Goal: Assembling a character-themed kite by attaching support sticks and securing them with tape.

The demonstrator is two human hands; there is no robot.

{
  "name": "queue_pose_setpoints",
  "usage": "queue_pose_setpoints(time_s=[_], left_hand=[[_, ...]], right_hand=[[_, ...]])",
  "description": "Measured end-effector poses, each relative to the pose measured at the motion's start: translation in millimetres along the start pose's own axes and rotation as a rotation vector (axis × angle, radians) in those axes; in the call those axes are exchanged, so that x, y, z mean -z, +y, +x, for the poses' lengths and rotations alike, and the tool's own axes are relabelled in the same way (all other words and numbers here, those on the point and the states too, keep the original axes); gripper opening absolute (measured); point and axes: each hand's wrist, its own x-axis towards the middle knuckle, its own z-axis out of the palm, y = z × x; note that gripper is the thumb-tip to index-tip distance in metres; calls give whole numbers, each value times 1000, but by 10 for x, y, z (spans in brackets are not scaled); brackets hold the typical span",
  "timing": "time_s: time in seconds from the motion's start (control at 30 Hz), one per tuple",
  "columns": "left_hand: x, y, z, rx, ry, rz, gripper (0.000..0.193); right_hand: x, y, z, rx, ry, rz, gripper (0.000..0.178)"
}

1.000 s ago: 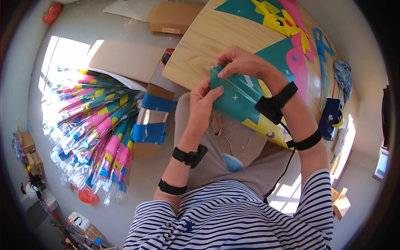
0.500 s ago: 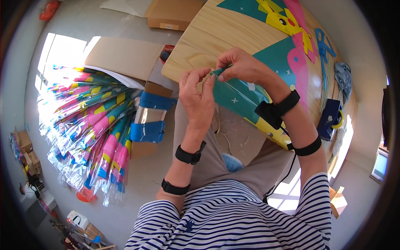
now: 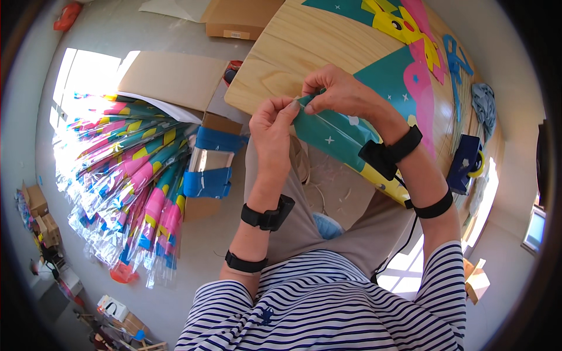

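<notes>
A thin glossy sheet [image 3: 328, 131], printed green with white stars plus pink and yellow areas, lies over the table's near edge and looks like a kite sail. Its pointed left corner is between my hands. My left hand [image 3: 273, 126] is closed, with thumb and forefinger pinched together at the tip of that corner. Just to the right, my right hand [image 3: 339, 93] pinches the sheet's edge from above, its fingers curled. Something thin and pale shows at the tip, too small to make out. The fingertips of both hands nearly meet.
On the wooden table [image 3: 281, 58] lies another part with a yellow cartoon figure [image 3: 398, 26]. A blue strap [image 3: 453, 58], thin sticks, a grey cloth [image 3: 483, 105] and a tape dispenser [image 3: 465, 164] line its right side. Left, an open carton [image 3: 170, 76] adjoins several folded, plastic-wrapped kites [image 3: 129, 169].
My left hand has shifted slightly left and turned a little, its fingers more curled. My right hand stays nearly in place, and the sheet's corner has moved slightly left.
</notes>
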Motion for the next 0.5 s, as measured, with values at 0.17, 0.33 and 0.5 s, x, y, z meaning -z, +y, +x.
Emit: queue_pose_setpoints(time_s=[0.17,0.33,0.5], left_hand=[[22,-17,5,24,-17,-24,12],[20,-3,6,28,-15,6,11],[23,-4,13,20,-13,58,10]], right_hand=[[-24,-6,-3,23,68,100,20],[-61,-34,60,89,77,53,17],[-113,-84,72,59,144,13,13]])
